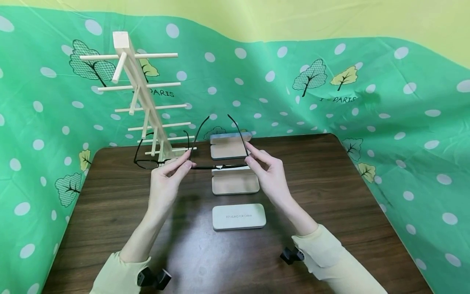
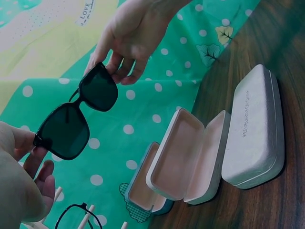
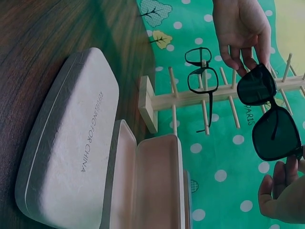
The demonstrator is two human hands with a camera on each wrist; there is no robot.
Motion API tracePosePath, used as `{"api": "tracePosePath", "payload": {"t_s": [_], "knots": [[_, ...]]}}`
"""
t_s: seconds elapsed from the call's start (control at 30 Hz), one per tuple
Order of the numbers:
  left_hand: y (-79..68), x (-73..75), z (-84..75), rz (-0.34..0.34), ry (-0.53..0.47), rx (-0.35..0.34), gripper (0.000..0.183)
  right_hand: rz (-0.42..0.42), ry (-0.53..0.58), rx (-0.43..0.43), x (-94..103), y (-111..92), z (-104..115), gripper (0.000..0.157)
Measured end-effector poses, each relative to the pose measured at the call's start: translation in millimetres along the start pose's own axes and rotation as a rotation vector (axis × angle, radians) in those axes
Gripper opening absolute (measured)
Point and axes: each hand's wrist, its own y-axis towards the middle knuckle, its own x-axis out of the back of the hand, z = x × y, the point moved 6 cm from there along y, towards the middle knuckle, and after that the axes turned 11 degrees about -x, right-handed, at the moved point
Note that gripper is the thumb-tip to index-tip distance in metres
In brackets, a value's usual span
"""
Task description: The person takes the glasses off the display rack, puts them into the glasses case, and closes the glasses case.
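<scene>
A pair of black sunglasses [image 1: 229, 166] with dark lenses is held up above the table between both hands, temples unfolded and pointing away. My left hand [image 1: 165, 181] pinches the left end of the frame near the hinge between thumb and fingers. At the opposite end, my right hand [image 1: 269, 175] pinches the frame the same way. The left wrist view shows both dark lenses of the sunglasses [image 2: 64, 131] facing the camera. Below them stand an open case [image 1: 235, 185] with a pinkish lining and a closed pale case [image 1: 238, 216] with printed lettering.
A pale wooden rack [image 1: 141, 90] with several pegs rises at the back left. Black-framed eyeglasses [image 3: 210, 90] hang on its lower pegs. Another open case [image 1: 225, 152], blue-edged, lies farthest back on the dark wooden table [image 1: 312, 183]. A green dotted cloth [image 1: 367, 122] hangs behind.
</scene>
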Motion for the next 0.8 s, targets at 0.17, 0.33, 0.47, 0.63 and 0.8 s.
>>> {"api": "tracePosePath", "payload": {"t_s": [0.17,0.33,0.47,0.63,0.8], "knots": [[0.2,-0.6,0.2,0.008,-0.008,0.008,0.034,0.026,-0.021,-0.004,0.7,0.8,0.0,0.041],[1.0,-1.6,0.9,0.028,0.002,0.017,0.035,0.039,-0.054,0.005,2.7,1.7,1.1,0.041],[1.4,-2.3,1.7,0.051,0.009,0.023,0.035,0.053,-0.093,0.007,5.0,2.3,1.1,0.041],[2.2,-2.5,2.9,0.084,0.035,0.027,0.034,0.077,-0.131,-0.015,8.3,3.3,-1.8,0.041],[2.7,-2.1,4.5,0.127,0.041,0.052,0.034,0.124,-0.109,-0.027,9.6,5.4,-3.4,0.042]]}}
